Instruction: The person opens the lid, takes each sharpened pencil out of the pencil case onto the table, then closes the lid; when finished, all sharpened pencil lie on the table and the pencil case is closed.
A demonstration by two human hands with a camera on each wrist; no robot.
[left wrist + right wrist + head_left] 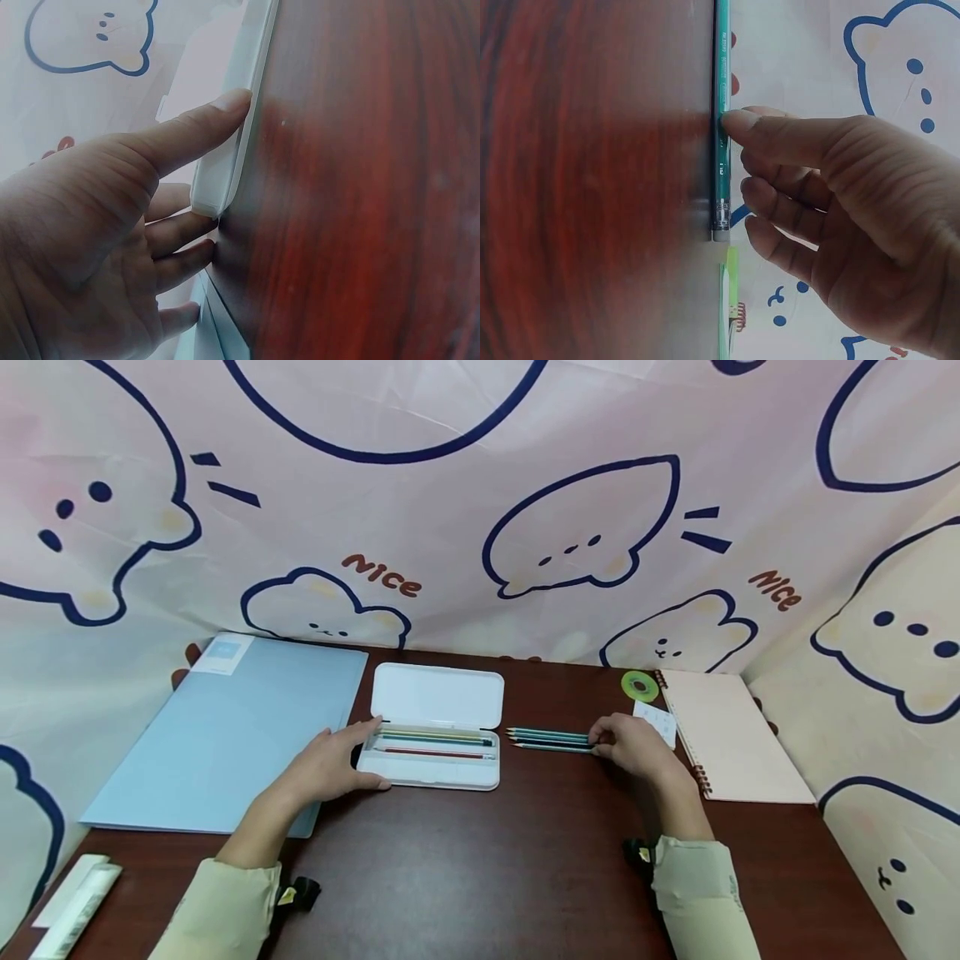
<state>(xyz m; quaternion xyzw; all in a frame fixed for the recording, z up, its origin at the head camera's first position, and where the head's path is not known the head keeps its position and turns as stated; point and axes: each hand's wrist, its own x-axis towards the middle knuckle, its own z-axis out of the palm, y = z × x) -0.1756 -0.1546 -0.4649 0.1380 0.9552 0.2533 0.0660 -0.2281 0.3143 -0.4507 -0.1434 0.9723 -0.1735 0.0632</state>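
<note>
A white pencil case (427,774) lies on the table with its lid folded back. Several pencils rest inside it, among them a red one (435,752). My left hand (330,764) grips the case's left end, thumb at the front edge and fingers towards the back. To the right of the case, several green pencils (543,740) lie side by side, tips pointing left. At their eraser ends, my right hand (633,747) pinches a pencil. In the right wrist view the thumb presses the green pencil (722,169) near its ferrule; the index fingertip is mostly hidden.
A light blue folder (232,735) lies at the left. A spiral notebook (735,735) is at the right, beside a green roll of tape (640,686) and a small white card (656,722). White boxes (78,906) sit front left. Printed cloth walls stand behind.
</note>
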